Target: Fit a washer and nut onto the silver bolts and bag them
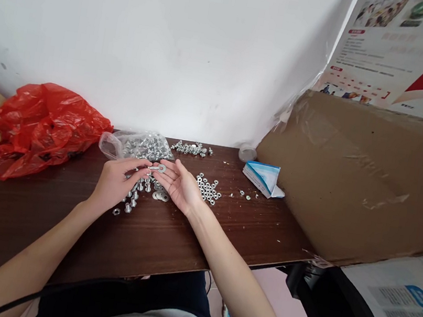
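Just above the table, my left hand (112,181) pinches a small metal bolt (154,168) between thumb and fingers. The bolt lies sideways, pointing right toward a flat round washer (162,168). My right hand (178,185) is turned palm up with its fingers stretched out, and the washer is at its fingers; I cannot tell whether bolt and washer touch. Below the hands stand several bolts (135,195), partly hidden by my left hand. Loose washers (160,196) lie beneath my right fingers. Hex nuts (210,190) are spread right of my right hand.
A clear bag of small metal hardware (145,144) sits behind my hands, beside a heap of fasteners (193,148). A red plastic bag (45,123) lies left. Toward the right are a blue-white packet (262,176), a round clear lid (247,152) and a large cardboard panel (362,186).
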`<action>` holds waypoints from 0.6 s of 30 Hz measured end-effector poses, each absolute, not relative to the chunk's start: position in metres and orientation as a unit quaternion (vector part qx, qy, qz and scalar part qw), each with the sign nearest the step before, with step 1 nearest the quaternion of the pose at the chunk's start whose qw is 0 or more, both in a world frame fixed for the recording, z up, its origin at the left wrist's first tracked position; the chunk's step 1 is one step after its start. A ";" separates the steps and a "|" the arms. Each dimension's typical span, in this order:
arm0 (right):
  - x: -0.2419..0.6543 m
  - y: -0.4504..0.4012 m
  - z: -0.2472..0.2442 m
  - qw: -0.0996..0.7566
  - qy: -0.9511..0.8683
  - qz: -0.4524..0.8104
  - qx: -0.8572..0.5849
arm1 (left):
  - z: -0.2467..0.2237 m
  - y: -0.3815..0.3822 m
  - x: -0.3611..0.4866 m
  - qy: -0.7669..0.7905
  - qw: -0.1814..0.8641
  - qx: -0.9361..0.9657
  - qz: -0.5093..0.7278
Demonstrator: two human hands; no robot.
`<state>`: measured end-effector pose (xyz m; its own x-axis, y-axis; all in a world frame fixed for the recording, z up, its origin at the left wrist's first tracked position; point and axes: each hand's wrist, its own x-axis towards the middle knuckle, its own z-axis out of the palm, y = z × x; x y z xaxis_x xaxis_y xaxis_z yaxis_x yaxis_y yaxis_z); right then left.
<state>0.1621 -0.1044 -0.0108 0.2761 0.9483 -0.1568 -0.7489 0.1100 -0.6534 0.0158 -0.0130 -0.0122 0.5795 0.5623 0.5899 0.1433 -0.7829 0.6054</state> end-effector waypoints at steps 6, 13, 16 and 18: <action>0.164 -0.106 -0.010 0.705 -0.196 0.592 -0.338 | -0.006 -0.015 0.015 0.192 0.232 0.861 0.409; 0.164 -0.106 -0.018 0.621 -0.434 0.345 -0.555 | -0.002 -0.012 0.012 0.235 0.273 0.817 0.450; 0.164 -0.104 -0.022 0.486 -0.594 0.173 -0.617 | 0.000 -0.012 0.011 0.239 0.288 0.803 0.464; 0.163 -0.104 -0.025 0.416 -0.666 0.108 -0.610 | 0.002 -0.013 0.011 0.239 0.283 0.802 0.469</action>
